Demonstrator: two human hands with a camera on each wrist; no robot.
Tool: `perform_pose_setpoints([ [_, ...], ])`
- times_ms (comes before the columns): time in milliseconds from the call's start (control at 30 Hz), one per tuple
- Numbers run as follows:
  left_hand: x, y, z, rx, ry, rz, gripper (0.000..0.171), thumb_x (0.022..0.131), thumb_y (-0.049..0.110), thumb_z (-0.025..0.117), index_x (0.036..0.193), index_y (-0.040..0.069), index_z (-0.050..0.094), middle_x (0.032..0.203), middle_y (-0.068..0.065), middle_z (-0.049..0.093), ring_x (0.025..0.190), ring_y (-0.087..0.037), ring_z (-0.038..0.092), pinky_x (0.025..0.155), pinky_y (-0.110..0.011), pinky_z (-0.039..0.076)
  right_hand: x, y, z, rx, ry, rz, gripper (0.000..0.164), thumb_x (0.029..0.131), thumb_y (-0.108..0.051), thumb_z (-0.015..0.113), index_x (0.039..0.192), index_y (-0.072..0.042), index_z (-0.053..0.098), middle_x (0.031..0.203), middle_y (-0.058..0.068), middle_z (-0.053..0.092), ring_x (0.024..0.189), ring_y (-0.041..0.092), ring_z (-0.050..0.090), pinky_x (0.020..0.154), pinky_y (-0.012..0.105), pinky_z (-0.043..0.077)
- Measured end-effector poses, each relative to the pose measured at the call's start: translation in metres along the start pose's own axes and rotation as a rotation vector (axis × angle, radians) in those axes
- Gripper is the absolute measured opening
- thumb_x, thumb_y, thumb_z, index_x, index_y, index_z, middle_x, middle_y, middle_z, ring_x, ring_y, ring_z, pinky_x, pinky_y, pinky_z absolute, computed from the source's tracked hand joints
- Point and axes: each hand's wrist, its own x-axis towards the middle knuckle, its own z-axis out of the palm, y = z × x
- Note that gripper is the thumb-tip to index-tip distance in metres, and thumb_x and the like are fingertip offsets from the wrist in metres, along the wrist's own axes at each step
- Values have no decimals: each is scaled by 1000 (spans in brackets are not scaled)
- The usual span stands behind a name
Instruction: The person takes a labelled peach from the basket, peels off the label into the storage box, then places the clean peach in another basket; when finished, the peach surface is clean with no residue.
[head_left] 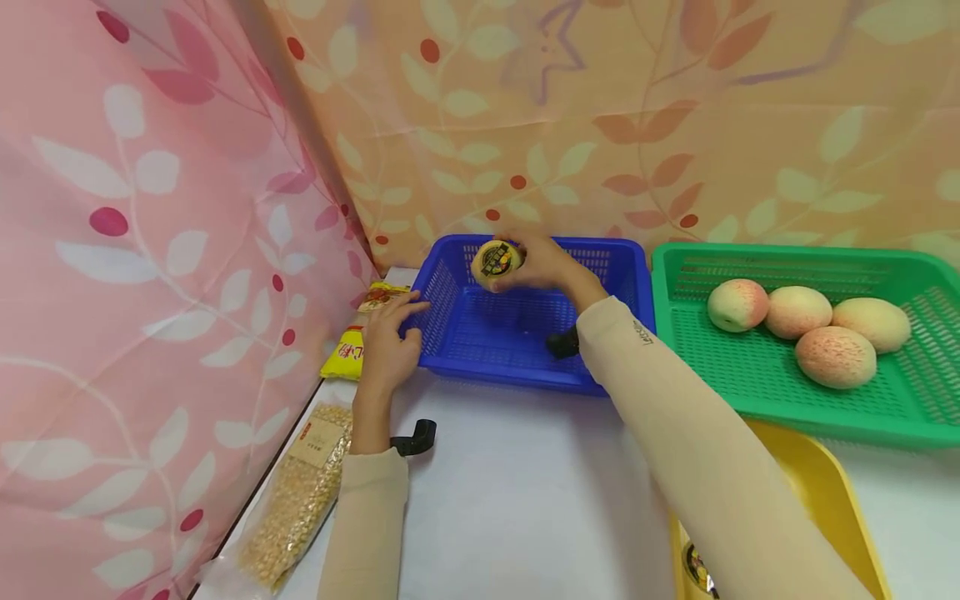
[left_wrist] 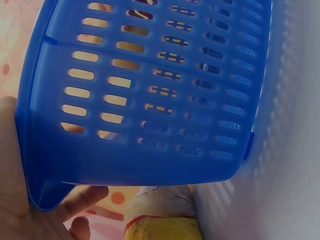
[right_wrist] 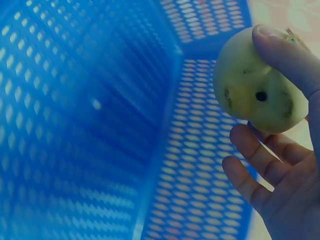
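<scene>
My right hand holds a pale yellow-green fruit with a black round label, above the left part of a blue plastic basket. In the right wrist view, the thumb lies on top of the fruit, with a dark spot on its underside. My left hand touches the basket's left rim, its fingers fairly straight. From the left wrist, the basket's slotted outer wall fills much of the view, with the hand against its rim.
To the right, a green basket carries several peaches. A yellow tray lies partly under the right forearm, with a labelled item in it. On the left are a yellow packet and a bag of pale grains.
</scene>
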Motion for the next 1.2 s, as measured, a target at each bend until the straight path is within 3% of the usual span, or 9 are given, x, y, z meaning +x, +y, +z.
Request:
perform_pose_setpoints([
  [200, 9, -7, -4, -2, -2, 24, 45, 91, 4, 51, 131, 10, 70, 152, -1, 55, 145, -34, 38, 117, -61, 18, -16, -22, -38, -14, 34, -60, 88, 77, -24, 90, 152, -17, 44, 140, 11, 59, 124, 30, 58, 105, 47, 48],
  [367, 16, -11, -7, -5, 1, 29, 44, 92, 4, 52, 131, 11, 69, 152, -2, 55, 145, -35, 37, 117, -62, 17, -40, -43, -67, -26, 61, -134, 86, 76, -22, 91, 149, -21, 48, 122, 10, 63, 99, 27, 67, 90, 38, 54],
  [600, 18, -17, -16, 23, -11, 10, 42, 96, 8, 49, 133, 11, 67, 154, -5, 53, 146, -39, 33, 119, -64, 16, -82, -57, -85, -142, 34, -246, 86, 72, -26, 94, 147, -23, 52, 115, 3, 67, 89, 21, 65, 81, 33, 55],
  [900, 23, -12, -26, 42, -17, 57, 39, 97, 11, 55, 134, 12, 67, 155, -9, 51, 144, -42, 33, 115, -68, 16, -147, -65, -76, -137, 35, -295, 83, 69, -27, 96, 142, -23, 56, 110, -3, 71, 83, 14, 64, 76, 27, 53],
  [1200, 19, 35, -41, -51, -87, 178, 38, 98, 16, 61, 136, 18, 66, 157, -7, 49, 150, -34, 31, 120, -67, 20, -196, -56, -40, -199, -28, -264, 84, 70, -37, 95, 142, -21, 56, 123, -8, 66, 88, 14, 57, 73, 30, 53],
])
